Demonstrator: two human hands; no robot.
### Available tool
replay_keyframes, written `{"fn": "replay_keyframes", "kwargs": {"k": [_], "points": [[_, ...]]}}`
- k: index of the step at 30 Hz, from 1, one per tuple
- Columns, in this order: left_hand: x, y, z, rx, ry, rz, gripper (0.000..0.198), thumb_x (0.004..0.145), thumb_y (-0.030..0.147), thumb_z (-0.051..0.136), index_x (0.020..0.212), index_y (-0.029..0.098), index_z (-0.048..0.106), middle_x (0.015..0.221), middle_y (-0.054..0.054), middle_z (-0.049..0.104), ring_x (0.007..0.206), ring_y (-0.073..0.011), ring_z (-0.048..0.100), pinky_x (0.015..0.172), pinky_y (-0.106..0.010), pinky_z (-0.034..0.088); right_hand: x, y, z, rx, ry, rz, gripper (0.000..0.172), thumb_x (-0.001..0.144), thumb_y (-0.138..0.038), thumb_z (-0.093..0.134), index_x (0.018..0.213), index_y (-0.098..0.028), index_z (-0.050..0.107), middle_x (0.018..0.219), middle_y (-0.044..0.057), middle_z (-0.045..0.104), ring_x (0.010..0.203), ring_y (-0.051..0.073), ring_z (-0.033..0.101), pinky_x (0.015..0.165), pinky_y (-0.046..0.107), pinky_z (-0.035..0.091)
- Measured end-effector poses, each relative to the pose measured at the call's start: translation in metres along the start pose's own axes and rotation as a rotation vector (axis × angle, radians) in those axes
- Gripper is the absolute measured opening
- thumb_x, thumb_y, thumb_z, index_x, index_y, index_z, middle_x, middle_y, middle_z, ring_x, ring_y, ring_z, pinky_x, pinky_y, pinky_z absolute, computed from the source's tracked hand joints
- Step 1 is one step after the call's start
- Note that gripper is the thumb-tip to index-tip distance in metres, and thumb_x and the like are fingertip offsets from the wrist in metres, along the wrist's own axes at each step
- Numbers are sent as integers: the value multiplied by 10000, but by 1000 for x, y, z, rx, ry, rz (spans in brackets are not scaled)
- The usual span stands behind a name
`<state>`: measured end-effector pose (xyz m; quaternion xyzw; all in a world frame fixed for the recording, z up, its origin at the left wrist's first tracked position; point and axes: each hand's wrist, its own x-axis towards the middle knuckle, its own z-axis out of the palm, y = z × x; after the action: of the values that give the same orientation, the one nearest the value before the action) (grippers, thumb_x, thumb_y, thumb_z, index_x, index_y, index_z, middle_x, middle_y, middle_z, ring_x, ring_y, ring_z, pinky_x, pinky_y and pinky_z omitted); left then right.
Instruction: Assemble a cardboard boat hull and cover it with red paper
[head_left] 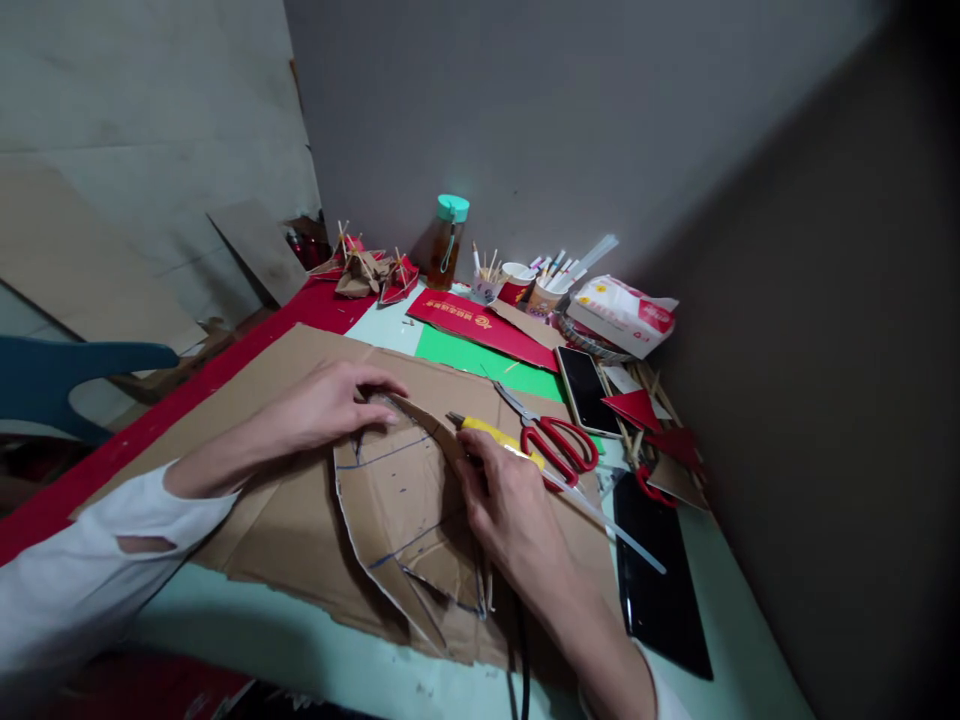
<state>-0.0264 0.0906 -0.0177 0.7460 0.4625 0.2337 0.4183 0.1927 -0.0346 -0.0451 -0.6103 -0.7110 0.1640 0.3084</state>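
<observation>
"How far along is it?"

"The cardboard piece (401, 480) has its blue lines drawn and its sides bent up. I'd judge it half-formed: the near end gapes, so joining seems left."

"Where is it?"

"On the large cardboard sheet (277, 500) covering the tabletop (724, 600). The left hand's (337, 402) fingers pinch its far edge; the right hand's (517, 505) clasp its right side, beside the yellow glue gun (496, 437)."
</observation>
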Motion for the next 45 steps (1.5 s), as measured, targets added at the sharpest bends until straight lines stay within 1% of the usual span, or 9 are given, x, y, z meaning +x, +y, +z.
{"fn": "replay_keyframes", "kwargs": {"k": [3,11,20,26,30,34,37,39,45], "points": [[3,-4,-2,252,-31,29,254,720,344,746,917,207,830,721,-58,759,689,-240,638,658,-337,408,0,-3,6,-6,-12,-13,252,948,-127,472,1102,-138,673,1007,161,761,884,297,738,761,390,542],[1,-2,5,613,-198,64,150,946,305,678,918,172,742,760,-4,712,713,-182,645,736,-345,509,-1,-12,15,7,-43,-41,240,930,-110,473,1067,-129,669,960,135,741,841,263,702,740,359,516],[-4,6,19,813,-153,-1,210,983,336,683,887,149,688,859,-15,711,828,-190,699,834,-405,598,-5,-14,19,10,-58,-2,343,944,-119,410,1190,-104,649,966,172,730,901,333,713,763,442,536],[-4,-1,19,644,-88,46,118,946,275,693,956,172,750,846,-41,759,864,-240,729,883,-454,572,-6,-15,23,57,-19,-8,351,936,-145,410,1204,-101,633,999,195,736,959,346,725,823,497,564],[-5,8,8,343,-1,153,566,753,258,796,1312,287,711,1159,-77,810,1056,-307,744,932,-412,545,-6,-12,25,104,36,9,360,932,-180,422,1228,-98,610,1051,216,743,1001,347,732,860,519,578],[-14,29,-8,41,291,205,496,838,428,704,1293,233,699,1315,-76,743,1165,-250,689,1003,-343,515,-6,-8,23,170,99,49,378,927,-230,445,1260,-126,589,1175,227,726,1081,348,717,925,550,570],[-20,33,-17,-73,572,162,365,901,423,657,1161,174,719,1099,-55,758,999,-204,657,932,-312,481,-5,-6,18,241,150,86,379,912,-249,469,1273,-172,556,1208,185,721,1091,310,720,945,512,576],[-20,28,-20,-109,637,118,258,901,386,670,1022,166,730,840,2,692,804,-166,587,786,-288,443,-4,-6,15,299,192,119,399,889,-249,487,1283,-191,521,1193,164,723,1076,292,727,937,494,586],[-9,9,-5,-190,445,56,231,939,377,638,1034,172,685,585,79,474,532,-137,446,557,-272,335,-1,-12,11,521,313,156,533,829,-236,502,1351,-211,396,1307,166,671,1238,244,674,1036,454,568]]}}
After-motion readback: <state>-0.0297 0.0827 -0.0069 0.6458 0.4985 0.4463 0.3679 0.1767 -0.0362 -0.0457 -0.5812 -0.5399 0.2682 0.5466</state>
